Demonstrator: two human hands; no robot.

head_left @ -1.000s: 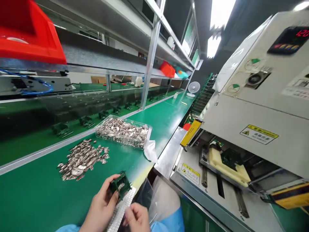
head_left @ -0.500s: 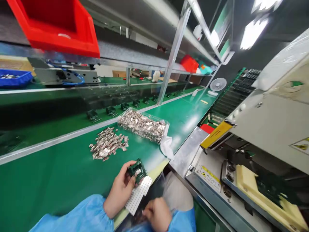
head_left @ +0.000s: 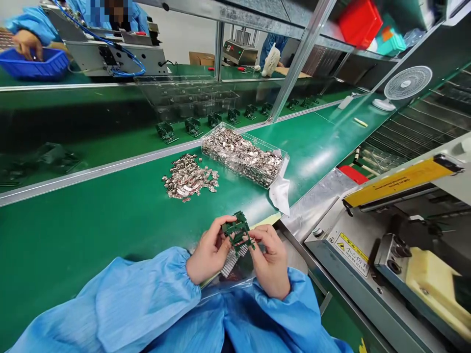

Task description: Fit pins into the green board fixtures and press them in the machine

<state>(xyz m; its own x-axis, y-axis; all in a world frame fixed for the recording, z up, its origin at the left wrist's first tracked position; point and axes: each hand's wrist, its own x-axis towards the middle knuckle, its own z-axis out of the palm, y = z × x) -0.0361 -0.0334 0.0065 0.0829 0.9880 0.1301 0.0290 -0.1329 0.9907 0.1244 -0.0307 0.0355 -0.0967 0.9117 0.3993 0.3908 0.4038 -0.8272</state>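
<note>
Between my two hands, near the bench's front edge, is a dark green plastic frame (head_left: 237,229) with openings in it. My left hand (head_left: 209,250) grips its left side between thumb and fingers. The fingertips of my right hand (head_left: 270,257) are pinched together at its right side; whether they hold a small part there I cannot make out. Under the frame, partly covered by it and my hands, are silvery strips (head_left: 230,264) side by side. Beyond my hands lies a loose pile of small metal pieces (head_left: 189,176). A clear box (head_left: 243,154) full of similar pieces stands to its right.
A row of similar green frames (head_left: 193,126) lines the strip behind the metal rail. A white cloth (head_left: 280,196) lies by the box's corner. On the right stands a machine with a yellow bar (head_left: 401,181). Across the bench, a co-worker's hand (head_left: 27,44) reaches into a blue bin (head_left: 35,63).
My right hand has come up from low beside the strips to the green frame's right side. My left hand keeps its hold on the frame. The view has shifted, showing a co-worker.
</note>
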